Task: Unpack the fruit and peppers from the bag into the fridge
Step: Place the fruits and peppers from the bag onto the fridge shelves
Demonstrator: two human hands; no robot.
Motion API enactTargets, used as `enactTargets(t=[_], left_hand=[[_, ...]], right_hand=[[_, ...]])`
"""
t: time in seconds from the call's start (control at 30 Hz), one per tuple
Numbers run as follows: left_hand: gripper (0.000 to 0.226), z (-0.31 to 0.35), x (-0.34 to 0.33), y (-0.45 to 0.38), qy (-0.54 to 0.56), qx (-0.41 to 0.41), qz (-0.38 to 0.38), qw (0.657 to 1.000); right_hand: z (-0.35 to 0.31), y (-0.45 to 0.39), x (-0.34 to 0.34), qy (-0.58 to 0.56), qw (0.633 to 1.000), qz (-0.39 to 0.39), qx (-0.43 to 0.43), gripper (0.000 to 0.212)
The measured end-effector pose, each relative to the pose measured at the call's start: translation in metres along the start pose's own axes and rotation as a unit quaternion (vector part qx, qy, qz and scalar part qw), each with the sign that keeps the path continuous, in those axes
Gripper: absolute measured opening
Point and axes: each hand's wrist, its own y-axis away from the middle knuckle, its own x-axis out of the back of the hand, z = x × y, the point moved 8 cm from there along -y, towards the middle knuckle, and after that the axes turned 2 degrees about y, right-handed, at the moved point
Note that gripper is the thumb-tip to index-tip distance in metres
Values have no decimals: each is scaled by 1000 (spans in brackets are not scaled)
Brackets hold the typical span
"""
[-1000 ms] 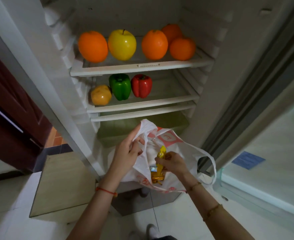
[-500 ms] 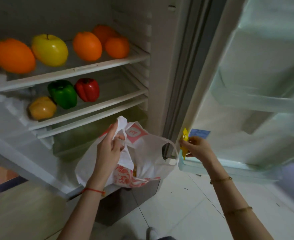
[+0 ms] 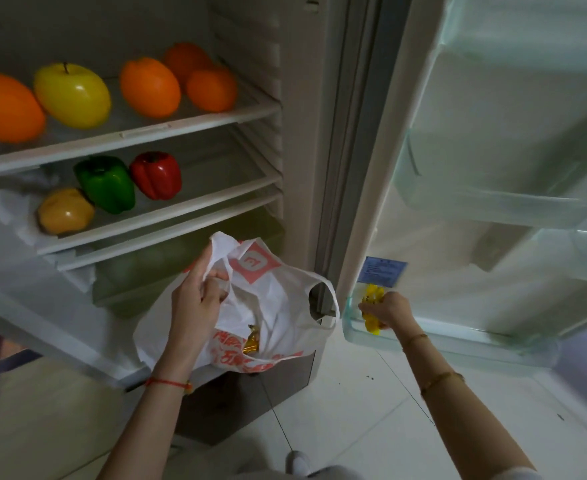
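Note:
My left hand (image 3: 195,299) grips the rim of a white plastic bag (image 3: 285,299) with red print, held open in front of the fridge. A gold-wrapped packet (image 3: 251,339) lies inside the bag. My right hand (image 3: 389,310) holds a yellow packet (image 3: 371,299) down in the lowest door bin (image 3: 423,336). On the top shelf (image 3: 139,133) sit several oranges (image 3: 150,86) and a yellow apple (image 3: 72,95). The shelf below carries a green pepper (image 3: 106,183), a red pepper (image 3: 156,174) and a yellow pepper (image 3: 64,211).
The fridge door (image 3: 492,133) stands open at right with clear bins (image 3: 499,202). A greenish drawer (image 3: 181,261) lies behind the bag. A wooden board (image 3: 42,427) is at lower left, white floor tiles (image 3: 354,410) below. My shoe (image 3: 297,462) shows at the bottom.
My right hand has carried the yellow packet out of the bag, across to the right, and lowered it into the bottom door bin. The view has swung right. My left hand keeps hold of the bag.

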Motion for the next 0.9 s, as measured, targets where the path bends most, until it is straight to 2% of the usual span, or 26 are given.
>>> enactTargets(t=[0.17,0.27,0.47,0.57,0.7,0.9], left_hand=[[52,-4,3,2,-5,1,10,1000],[53,-6,6,3,-17,2,17,1000],[52,-9,8,6,-23,1,26,999],[53,-12,12,7,-18,-2,38,999],[53,-15,16,6,-13,-10,43,999],[54,-14,26,7,-3,-15,60,998]], right_hand=[[-7,-2,-28,24,999,-25,6,31],[-6,-2,-38,56,998,-35,9,41],[-3,-5,-29,84,996,-19,28,45],[-12,6,-7,103,991,36,71,41],[-44,36,20,82,983,88,138,52],[-127,81,5,12,957,0,288,25]])
